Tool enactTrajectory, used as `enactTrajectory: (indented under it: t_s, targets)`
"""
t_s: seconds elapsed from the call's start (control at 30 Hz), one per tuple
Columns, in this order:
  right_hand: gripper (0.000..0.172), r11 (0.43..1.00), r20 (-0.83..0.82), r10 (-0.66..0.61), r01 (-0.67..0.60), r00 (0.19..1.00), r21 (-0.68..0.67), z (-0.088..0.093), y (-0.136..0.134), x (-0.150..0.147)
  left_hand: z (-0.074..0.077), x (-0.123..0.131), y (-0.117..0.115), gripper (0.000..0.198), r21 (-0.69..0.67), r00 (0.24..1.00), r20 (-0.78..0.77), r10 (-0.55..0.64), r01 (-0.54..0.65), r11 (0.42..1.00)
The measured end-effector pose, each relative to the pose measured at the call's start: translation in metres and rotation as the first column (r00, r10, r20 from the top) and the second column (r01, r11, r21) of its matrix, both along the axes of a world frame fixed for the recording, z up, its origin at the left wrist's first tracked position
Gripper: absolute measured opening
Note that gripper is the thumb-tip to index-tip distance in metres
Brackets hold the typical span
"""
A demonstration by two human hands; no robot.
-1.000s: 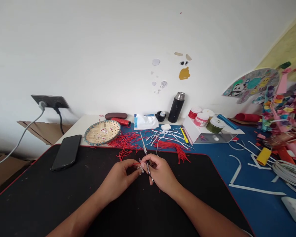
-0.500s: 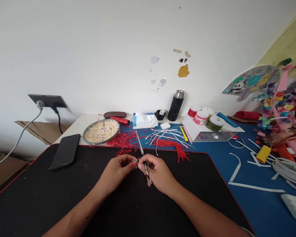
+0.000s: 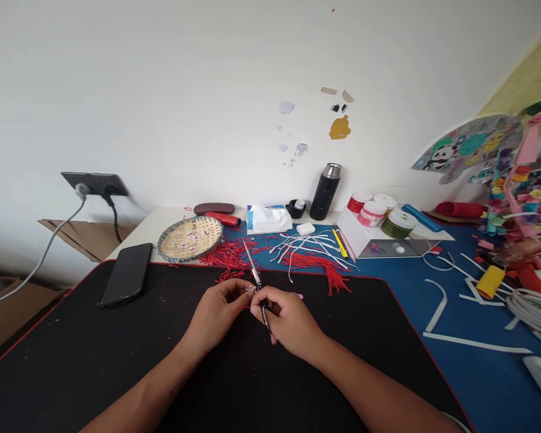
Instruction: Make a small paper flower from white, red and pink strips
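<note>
My left hand is closed in a pinch on a small white looped cord knot, whose loops stick out past the fingertips. A short length of red cord runs from the left fingers toward the right fingertips. In my right hand is a pair of scissors, its dark handles in the fingers and its blades pointing up and away. The blades look closed together. Both hands are close together above a black desk mat. Whether the right fingertips also pinch the red cord I cannot tell.
Behind the hands lie red cord pieces, white cords, a red bundle and a woven basket. A phone rests at left. A black flask and a box with spools stand at the back.
The scissors now tilt more to the left. My right fingertips have dropped slightly, and the red cord shows between the two hands. The view has shifted a little to the left.
</note>
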State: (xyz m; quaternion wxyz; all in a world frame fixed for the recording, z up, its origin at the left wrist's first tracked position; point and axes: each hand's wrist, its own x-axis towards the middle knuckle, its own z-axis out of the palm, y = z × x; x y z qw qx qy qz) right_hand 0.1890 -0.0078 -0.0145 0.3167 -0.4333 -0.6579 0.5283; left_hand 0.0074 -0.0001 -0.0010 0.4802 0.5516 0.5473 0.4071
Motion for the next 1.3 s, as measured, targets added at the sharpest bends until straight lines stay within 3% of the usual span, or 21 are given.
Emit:
enactTrajectory:
  t_s: [0.2,0.3,0.5,0.67,0.93,1.1,1.3]
  targets:
    - [0.015,1.000,-0.030,0.001,-0.002,1.000,-0.013,-0.001,-0.001,0.000,0.000,-0.008,0.005,0.034,-0.031,0.994,0.077,0.080,-0.078,0.996]
    - [0.020,0.999,-0.034,-0.034,0.034,0.999,-0.013,-0.002,0.001,0.002,-0.001,-0.012,0.009,0.037,-0.032,0.969,0.198,0.151,-0.148,0.988]
    - [0.027,1.000,-0.020,-0.028,0.028,0.999,-0.002,-0.002,0.004,0.003,0.003,-0.020,0.015,0.030,-0.128,0.778,0.564,0.278,-0.251,0.960]
    - [0.026,1.000,0.000,-0.010,0.010,1.000,-0.008,-0.002,0.001,0.002,0.009,-0.028,0.020,0.030,-0.142,0.670,0.686,0.286,-0.262,0.955]
    - [0.034,0.994,0.059,-0.039,0.033,0.998,0.108,0.002,0.000,0.005,0.004,-0.033,0.024,0.028,-0.204,0.558,0.757,0.340,-0.292,0.934]
    - [0.053,0.982,0.206,-0.001,-0.037,0.979,0.183,0.010,-0.003,0.006,0.004,-0.035,0.026,0.023,-0.218,0.514,0.777,0.363,-0.321,0.922]
    - [0.056,0.957,0.288,0.046,-0.125,0.957,0.263,0.013,-0.006,0.006,0.005,-0.036,0.026,0.019,-0.234,0.475,0.784,0.398,-0.368,0.900]
